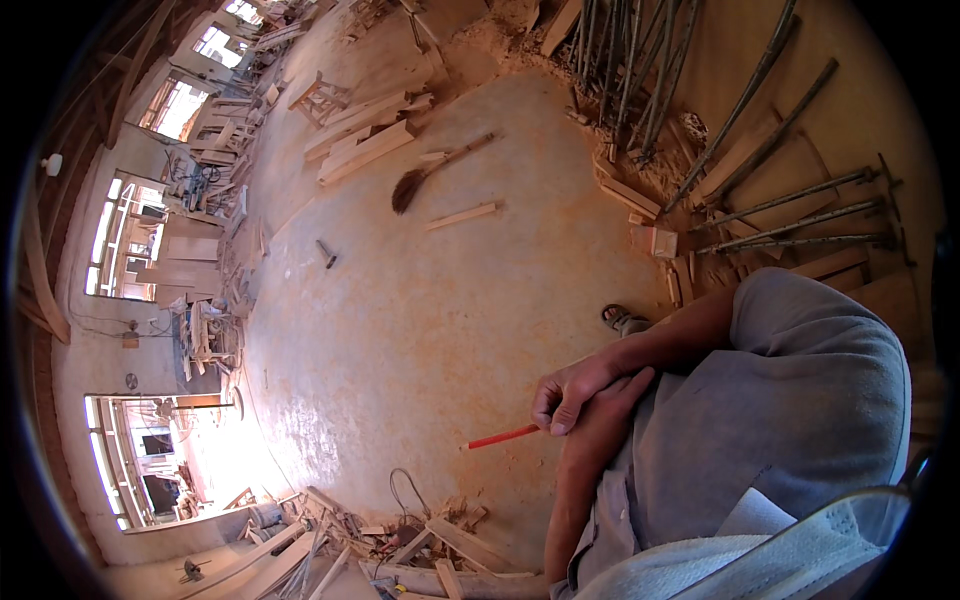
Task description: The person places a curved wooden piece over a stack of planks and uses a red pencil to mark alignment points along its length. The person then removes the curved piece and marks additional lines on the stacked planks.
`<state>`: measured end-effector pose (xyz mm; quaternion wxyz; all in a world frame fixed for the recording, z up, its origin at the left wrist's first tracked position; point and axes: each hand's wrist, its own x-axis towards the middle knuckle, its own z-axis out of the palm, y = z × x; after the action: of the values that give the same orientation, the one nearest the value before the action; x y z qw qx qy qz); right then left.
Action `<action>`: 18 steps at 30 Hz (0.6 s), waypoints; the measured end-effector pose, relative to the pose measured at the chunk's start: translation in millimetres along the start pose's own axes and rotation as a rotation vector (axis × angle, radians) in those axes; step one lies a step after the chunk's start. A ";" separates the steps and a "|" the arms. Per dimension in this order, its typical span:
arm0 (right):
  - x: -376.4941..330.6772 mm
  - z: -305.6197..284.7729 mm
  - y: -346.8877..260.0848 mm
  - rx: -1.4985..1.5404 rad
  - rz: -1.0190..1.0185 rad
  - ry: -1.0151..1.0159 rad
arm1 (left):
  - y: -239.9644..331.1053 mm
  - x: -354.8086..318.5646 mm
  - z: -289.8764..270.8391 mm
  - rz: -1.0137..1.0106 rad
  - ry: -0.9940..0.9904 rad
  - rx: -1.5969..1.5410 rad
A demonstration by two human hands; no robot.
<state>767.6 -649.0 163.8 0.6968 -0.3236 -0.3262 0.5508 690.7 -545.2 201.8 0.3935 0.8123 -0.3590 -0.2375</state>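
Head view: the right hand (572, 396) grips a red pencil (504, 436), jutting out to its left; the left hand (622, 399), just beside, I cannot judge open or closed. Slackened grip could drop the pencil.

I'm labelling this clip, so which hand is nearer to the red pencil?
Right. The right hand holds the red pencil by one end; the left hand is farther from it, partly behind the right, beside the grey shirt.
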 end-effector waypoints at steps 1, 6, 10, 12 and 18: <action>-0.3 2.4 -2.5 0.007 0.001 0.007 | 0.2 0.4 -0.4 -0.030 -0.007 -0.024; 1.3 -1.4 -0.6 0.013 0.021 -0.009 | 9.6 3.3 -8.7 -0.096 -0.025 -0.108; 4.7 -5.1 2.3 0.015 0.017 -0.037 | 3.4 1.9 -5.7 -0.023 0.010 -0.055; 5.1 -7.4 3.9 0.006 0.015 -0.040 | 2.8 1.6 -6.0 0.015 0.022 -0.013; 7.3 -12.1 8.4 0.004 0.021 -0.030 | 2.5 3.8 -5.9 0.009 0.033 -0.029</action>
<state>774.1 -641.4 150.8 0.6866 -0.3175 -0.3319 0.5636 696.0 -546.5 206.8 0.4120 0.8088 -0.3525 -0.2276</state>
